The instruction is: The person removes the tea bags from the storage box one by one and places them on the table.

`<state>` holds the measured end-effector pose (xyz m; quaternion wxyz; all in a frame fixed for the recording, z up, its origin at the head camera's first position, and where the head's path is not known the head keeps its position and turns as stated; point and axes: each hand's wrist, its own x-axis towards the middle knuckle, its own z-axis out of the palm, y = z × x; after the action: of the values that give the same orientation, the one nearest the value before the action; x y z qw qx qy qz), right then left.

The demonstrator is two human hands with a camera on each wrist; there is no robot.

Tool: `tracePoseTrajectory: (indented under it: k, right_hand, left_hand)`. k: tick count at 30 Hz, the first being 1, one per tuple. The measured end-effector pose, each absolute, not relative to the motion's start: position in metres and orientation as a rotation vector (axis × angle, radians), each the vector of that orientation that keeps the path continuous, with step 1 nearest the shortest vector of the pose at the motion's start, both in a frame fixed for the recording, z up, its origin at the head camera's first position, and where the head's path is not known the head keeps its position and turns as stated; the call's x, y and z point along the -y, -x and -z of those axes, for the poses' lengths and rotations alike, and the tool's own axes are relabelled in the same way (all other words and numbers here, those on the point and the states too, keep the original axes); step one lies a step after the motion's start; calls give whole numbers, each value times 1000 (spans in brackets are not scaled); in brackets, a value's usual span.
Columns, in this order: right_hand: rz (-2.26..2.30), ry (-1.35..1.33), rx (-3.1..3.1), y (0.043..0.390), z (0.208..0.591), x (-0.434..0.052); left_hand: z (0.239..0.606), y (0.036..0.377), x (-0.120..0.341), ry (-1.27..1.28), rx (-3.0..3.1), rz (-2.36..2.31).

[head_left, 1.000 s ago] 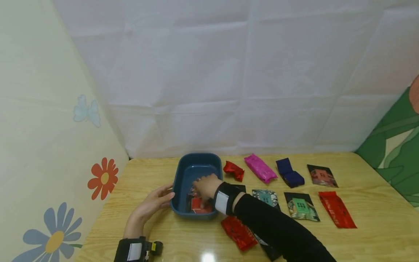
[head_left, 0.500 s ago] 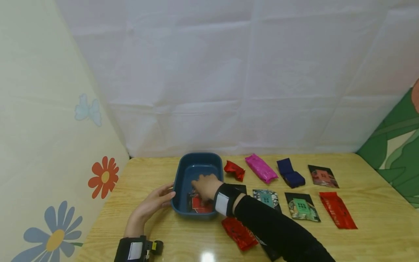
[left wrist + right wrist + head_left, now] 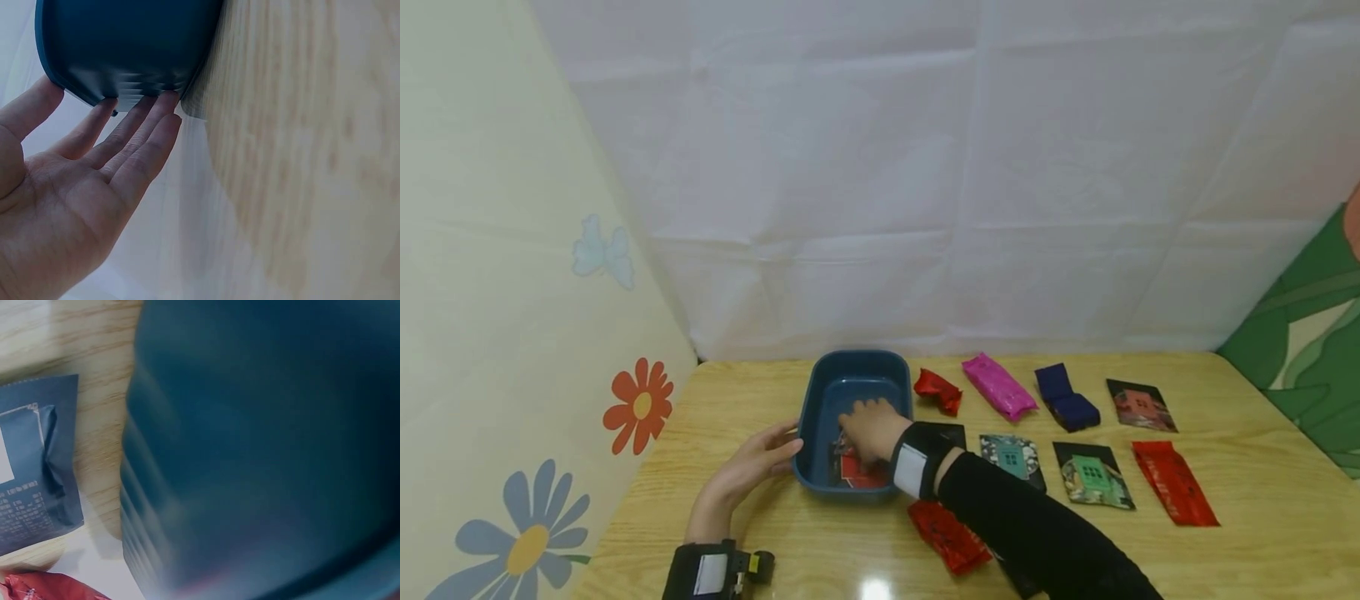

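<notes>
A dark blue plastic bin (image 3: 860, 390) stands on the wooden table. My left hand (image 3: 752, 467) is at its left side, and in the left wrist view the nearly straight fingers (image 3: 140, 159) touch the bin's outer wall, the thumb at its rim. My right hand (image 3: 872, 429) reaches down inside the bin, fingers bent over a black and red flat packet (image 3: 863, 477) near the front end. Its fingertips and thumb are hidden, so I cannot tell whether it pinches anything. The right wrist view is mostly filled by the bin's outer wall (image 3: 237, 425).
Right of the bin lie a small red packet (image 3: 937, 392), a pink packet (image 3: 998, 387), a dark blue folded box (image 3: 1066, 398), black printed sachets (image 3: 1093, 473) and red packets (image 3: 1175, 483). Some sachets are partly under my right arm. A white cloth wall (image 3: 880, 208) rises behind the table.
The right hand shifts very slightly within the bin over the black and red packet. The left hand and bin stay in place; the view moves a little.
</notes>
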<state>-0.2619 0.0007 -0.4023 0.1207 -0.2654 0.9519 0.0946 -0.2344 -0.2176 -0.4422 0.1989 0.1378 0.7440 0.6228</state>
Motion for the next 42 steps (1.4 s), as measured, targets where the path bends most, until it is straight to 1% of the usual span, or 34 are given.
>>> tracePoseTrajectory:
  k: [18,23,29,34,42]
  right_hand:
    - [-317,877,-2849,260,394,-3]
    - [-283,903,-2891,254,390,-4]
    - [-224,947,-2947,240,380,-9]
    - [-190,1052,-3064,223,373,-21]
    - [-184,1222,-3084,192,380,-43]
  left_hand:
    - [443,235,219,-404,-2092,-1734]
    - [443,236,219,-400,-2092,-1734]
    - [443,234,219,-404,-2095,-1726]
    - [443,235,218,-405,-2092,-1733]
    - [443,234,217,-391,-2096,-1737]
